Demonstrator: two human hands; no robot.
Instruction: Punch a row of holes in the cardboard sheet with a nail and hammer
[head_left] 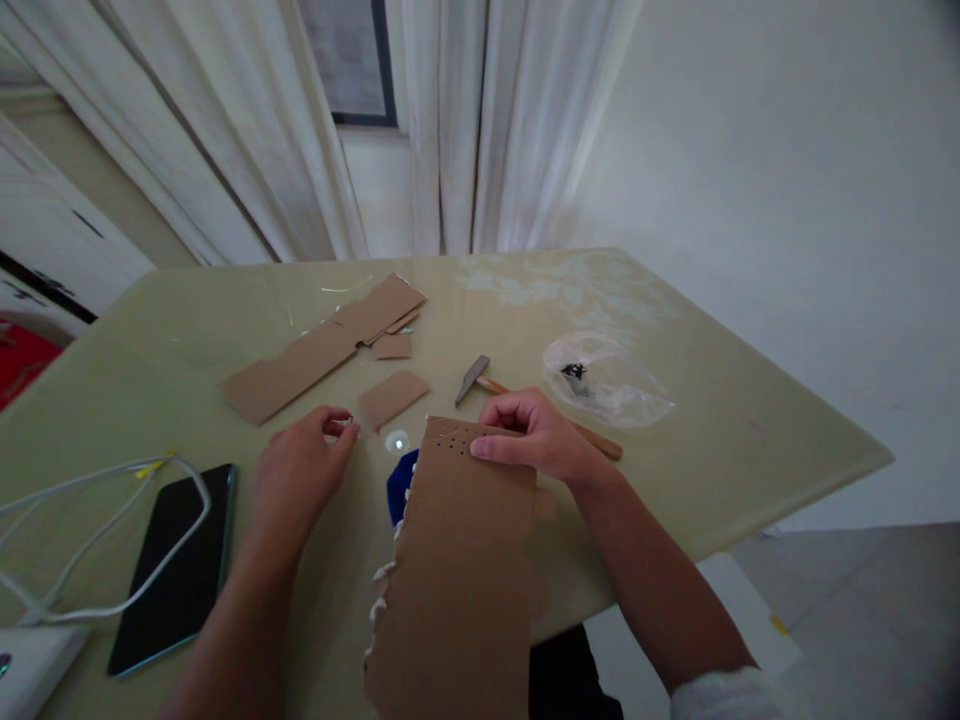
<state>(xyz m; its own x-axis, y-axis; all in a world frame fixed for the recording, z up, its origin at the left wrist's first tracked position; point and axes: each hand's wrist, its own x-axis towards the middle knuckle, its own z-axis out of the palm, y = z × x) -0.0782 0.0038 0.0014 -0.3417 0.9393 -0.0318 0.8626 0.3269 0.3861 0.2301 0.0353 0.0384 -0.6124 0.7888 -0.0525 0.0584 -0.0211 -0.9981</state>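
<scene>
My right hand (532, 435) grips the top edge of a long brown cardboard piece (465, 570), thumb on the front and fingers behind. Small dark holes dot the cardboard near that thumb, and white glue-like blobs run down its left edge. To the left, my left hand (311, 460) is closed in a pinch above the table; a tiny dark thing shows at the fingertips, too small to name. Behind the cardboard a blue object (400, 487) is partly hidden. A hammer (472, 380) with a wooden handle lies beyond my right hand, which covers part of it.
A clear plastic bag (611, 385) with small black pieces lies at the right. Farther back are a long cardboard strip (322, 355) and a small cardboard piece (394, 398). A small clear disc (397, 441), a black tablet (176, 570) and a white cable (112, 612) are on the table (720, 430).
</scene>
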